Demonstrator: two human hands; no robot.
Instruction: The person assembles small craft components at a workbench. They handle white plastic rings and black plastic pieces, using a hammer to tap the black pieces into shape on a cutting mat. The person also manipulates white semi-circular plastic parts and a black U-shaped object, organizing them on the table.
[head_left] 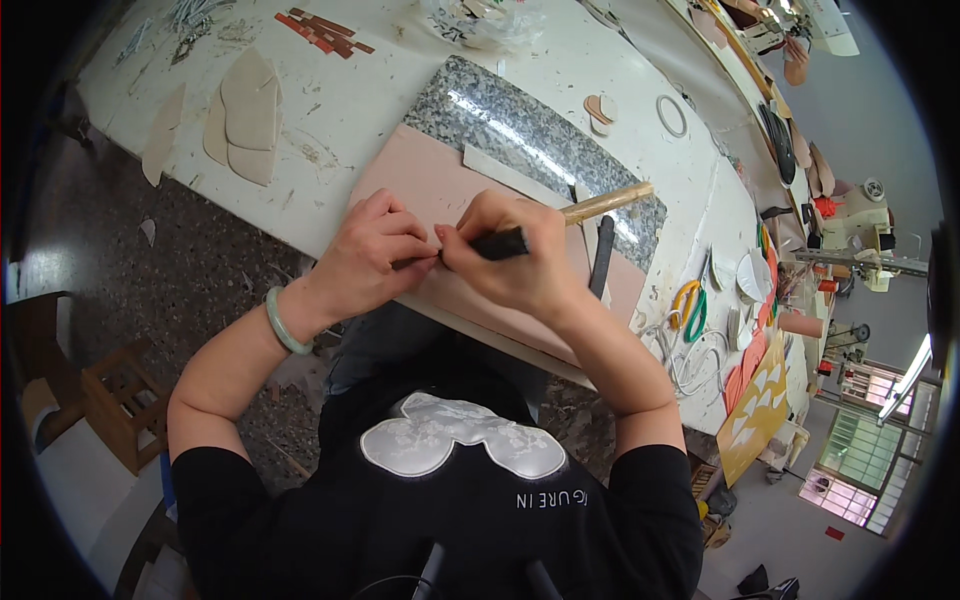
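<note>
My left hand (375, 245) is closed in a pinch over a pink sheet (400, 160). A small dark edge shows at its fingertips; the piece itself is mostly hidden. Close against it, my right hand (515, 250) is wrapped round what looks like a hammer (607, 203), its pale wooden handle sticking out to the upper right. A black part (500, 243) shows beneath my right fingers. The thumbs and forefingers of both hands nearly meet. Under the pink sheet lies a speckled grey stone slab (480, 110). A black rod (602, 255) lies right of my right hand.
Beige cut pieces (250, 115) and reddish strips (325, 33) lie on the white table (330, 110). Scissors with yellow and green handles (690, 310) lie at the right by a white cord (690, 365). A pale strip (515, 175) crosses the slab. A wooden stool (125, 400) stands lower left.
</note>
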